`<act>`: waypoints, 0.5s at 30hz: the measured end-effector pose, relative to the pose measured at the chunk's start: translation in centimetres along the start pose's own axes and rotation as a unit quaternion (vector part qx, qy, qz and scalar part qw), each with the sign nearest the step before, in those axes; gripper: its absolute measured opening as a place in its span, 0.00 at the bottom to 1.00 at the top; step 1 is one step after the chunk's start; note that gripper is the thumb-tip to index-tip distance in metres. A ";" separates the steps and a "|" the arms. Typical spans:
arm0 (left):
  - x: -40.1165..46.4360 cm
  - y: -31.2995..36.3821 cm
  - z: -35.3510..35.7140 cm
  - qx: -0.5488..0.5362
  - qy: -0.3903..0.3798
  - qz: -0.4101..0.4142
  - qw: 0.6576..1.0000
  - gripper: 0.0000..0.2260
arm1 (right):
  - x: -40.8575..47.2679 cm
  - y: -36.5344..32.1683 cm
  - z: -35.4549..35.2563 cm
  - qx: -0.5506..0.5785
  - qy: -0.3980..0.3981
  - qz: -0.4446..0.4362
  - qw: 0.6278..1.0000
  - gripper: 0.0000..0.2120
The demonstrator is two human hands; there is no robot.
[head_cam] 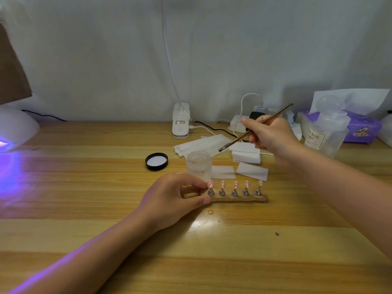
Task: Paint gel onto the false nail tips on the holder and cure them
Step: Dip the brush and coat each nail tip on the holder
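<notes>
The left hand (pixel 180 198) is pinching the holder's (pixel 239 197) end while the right hand (pixel 269 134) is gripping the brush (pixel 254 130) above the pink nail tips (pixel 235 184) (curing seemingly pending).

Take the holder (pixel 237 197) as the mark: five nail tips (pixel 235 184) stand up along it, fencing its whole top. Left end is blocked, the left hand (pixel 174 198) pinches it. Just behind, the open jar (pixel 199 165) crowds the far-left side, with paper wipes (pixel 251 171) lying flat behind the right half. Above those, the right hand (pixel 269 134) holds the brush (pixel 254 129), slanting over the jar. In front of the holder, bare wooden table (pixel 212 251), wide open. Far left of it, the glowing lamp (pixel 14 128), well apart.
</notes>
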State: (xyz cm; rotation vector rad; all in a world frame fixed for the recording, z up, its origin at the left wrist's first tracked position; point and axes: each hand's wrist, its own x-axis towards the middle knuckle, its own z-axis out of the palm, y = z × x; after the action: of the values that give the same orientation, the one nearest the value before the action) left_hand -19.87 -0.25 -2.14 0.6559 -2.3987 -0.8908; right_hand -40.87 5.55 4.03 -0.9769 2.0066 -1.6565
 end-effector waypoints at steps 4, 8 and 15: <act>-0.2 0.1 -0.1 -0.007 -0.003 0.006 1.000 0.09 | -2.6 0.2 -1.0 0.053 0.005 -0.102 0.993 0.10; -0.3 0.2 -0.1 -0.032 0.007 0.019 0.999 0.10 | -6.8 1.2 -2.1 0.005 -0.022 -0.307 0.952 0.09; -0.3 0.3 0.0 -0.031 0.015 0.040 0.999 0.11 | -10.5 4.9 -1.5 -0.169 -0.010 -0.502 0.848 0.17</act>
State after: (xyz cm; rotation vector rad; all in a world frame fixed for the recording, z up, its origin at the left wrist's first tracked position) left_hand -19.74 0.09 -2.00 0.5427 -2.3429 -0.9108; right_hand -35.92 14.29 -1.86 -2.4686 1.8926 -1.6678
